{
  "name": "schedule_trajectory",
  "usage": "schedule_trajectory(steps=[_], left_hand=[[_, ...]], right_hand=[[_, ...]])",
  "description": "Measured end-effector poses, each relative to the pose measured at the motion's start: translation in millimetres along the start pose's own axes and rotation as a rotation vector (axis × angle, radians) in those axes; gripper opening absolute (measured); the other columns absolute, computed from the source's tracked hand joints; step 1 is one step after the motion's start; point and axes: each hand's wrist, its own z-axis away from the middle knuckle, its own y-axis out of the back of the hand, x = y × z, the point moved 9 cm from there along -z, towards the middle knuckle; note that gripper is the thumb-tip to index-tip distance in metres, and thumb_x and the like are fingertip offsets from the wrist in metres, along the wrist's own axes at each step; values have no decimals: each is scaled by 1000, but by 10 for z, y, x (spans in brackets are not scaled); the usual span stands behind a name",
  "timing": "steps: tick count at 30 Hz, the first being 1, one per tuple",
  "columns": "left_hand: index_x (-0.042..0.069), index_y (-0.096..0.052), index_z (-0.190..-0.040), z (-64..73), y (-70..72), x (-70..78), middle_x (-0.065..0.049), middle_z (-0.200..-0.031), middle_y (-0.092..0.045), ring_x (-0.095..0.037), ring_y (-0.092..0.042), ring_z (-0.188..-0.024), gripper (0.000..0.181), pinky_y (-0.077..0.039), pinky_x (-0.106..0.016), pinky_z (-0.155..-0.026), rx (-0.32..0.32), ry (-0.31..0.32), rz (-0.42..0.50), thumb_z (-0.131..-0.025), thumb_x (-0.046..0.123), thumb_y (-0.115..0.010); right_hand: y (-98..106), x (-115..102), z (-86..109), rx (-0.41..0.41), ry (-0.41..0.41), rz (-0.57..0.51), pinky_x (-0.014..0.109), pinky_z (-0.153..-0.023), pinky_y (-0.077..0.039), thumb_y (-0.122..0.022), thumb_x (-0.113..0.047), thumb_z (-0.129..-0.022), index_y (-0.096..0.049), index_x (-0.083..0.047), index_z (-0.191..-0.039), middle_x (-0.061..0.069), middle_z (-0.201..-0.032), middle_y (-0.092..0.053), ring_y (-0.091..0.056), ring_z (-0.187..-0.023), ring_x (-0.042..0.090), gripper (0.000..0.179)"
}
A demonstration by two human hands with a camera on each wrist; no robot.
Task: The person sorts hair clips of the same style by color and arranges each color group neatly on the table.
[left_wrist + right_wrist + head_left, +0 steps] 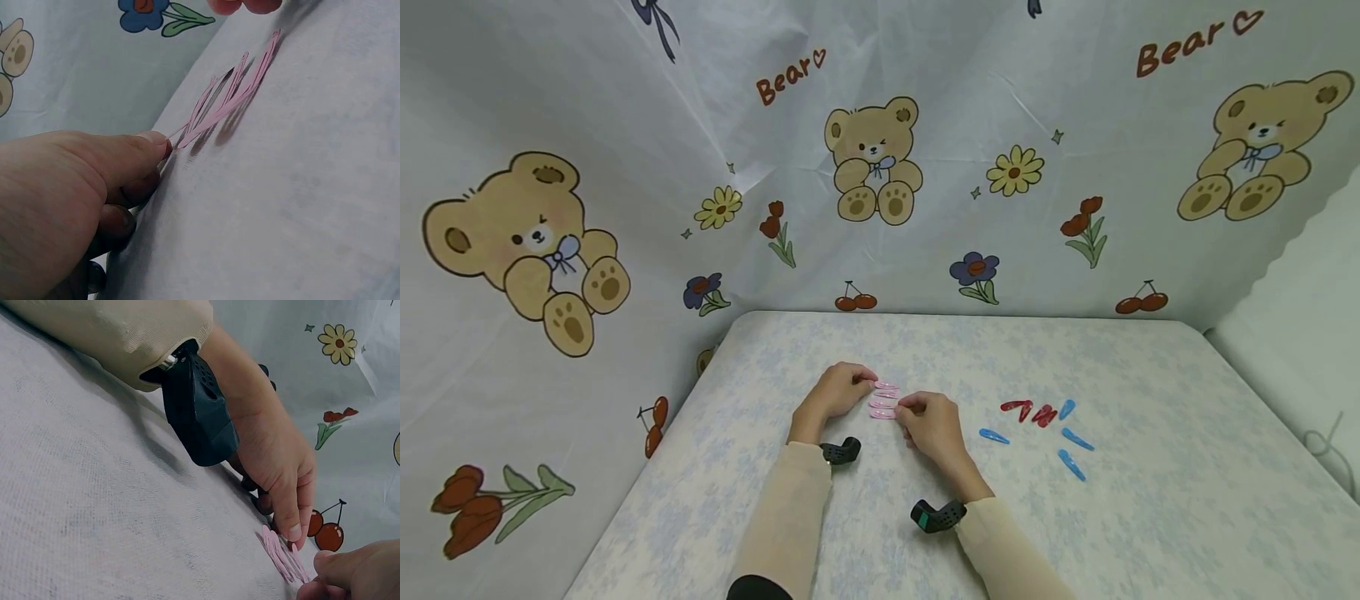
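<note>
Several pink hair clips (883, 413) lie one below another in a short column on the table. At the upper left of the column, my left hand (841, 390) pinches the end of a pink hair clip between thumb and finger; the left wrist view shows its thin edge under the thumb (153, 137). My right hand (936, 423) bends over the right ends of the lower clips, thumb and forefinger close together. In the left wrist view its fingertips (253, 6) hover just beyond the clips; whether they hold one is unclear.
Right of my hands lie several red hair clips (1017, 406) and several blue hair clips (994, 436). A pale blue-patterned cloth covers the table (887, 342). Behind and to the left hangs a bear-print curtain (925, 267), and a thin cord (1330, 450) shows at the right edge.
</note>
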Motion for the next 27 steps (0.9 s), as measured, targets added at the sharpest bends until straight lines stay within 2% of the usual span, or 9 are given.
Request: schedule_trajectory(steps=[5, 11, 14, 19, 21, 27], left_hand=[[23, -75, -108, -4, 4, 20, 4, -110, -71, -15, -63, -106, 16, -50, -43, -99, 2, -6, -10, -100, 28, -62], [21, -75, -107, -4, 38, 90, 5, -105, -71, -14, -62, -99, 16, -51, -41, -93, 25, -37, -20, -101, 29, -62], [19, -75, -109, -9, 76, 146, 5, -103, -71, -13, -62, -96, 18, -52, -39, -91, 55, -66, -15, -100, 28, -62], [18, -74, -114, -22, 158, 285, 3, -102, -69, -14, -61, -93, 21, -52, -39, -88, 107, -94, -29, -100, 28, -63], [18, -74, -115, -31, 169, 336, 4, -101, -68, -14, -59, -90, 22, -51, -37, -86, 113, -101, -42, -100, 30, -63], [19, -73, -117, -3, 164, 496, 6, -99, -66, -14, -56, -83, 25, -48, -33, -77, 110, -132, -66, -100, 34, -62]], right_hand=[[84, -85, -9, 48, 55, 103, 28, -65, -47, -75, -24, -90, -79, -18, -94, -2, -85, -73, -61, -73, 11, 8], [193, -139, -23, 60, 49, 129, 30, -70, -45, -75, -30, -90, -79, -21, -96, -4, -89, -73, -61, -84, 15, 11], [257, -165, -40, 68, 45, 122, 29, -66, -45, -75, -30, -91, -79, -20, -97, -2, -90, -73, -60, -81, 14, 13], [384, -258, -52, 86, 38, 83, 28, -58, -48, -75, -31, -92, -79, -18, -97, 1, -92, -73, -61, -65, 13, 14], [440, -300, -50, 92, 36, 69, 28, -56, -49, -74, -31, -92, -79, -18, -98, 2, -93, -73, -62, -61, 13, 15], [570, -363, -15, 121, 51, 52, 29, -55, -49, -75, -31, -92, -79, -18, -98, 2, -91, -74, -63, -61, 14, 16]])
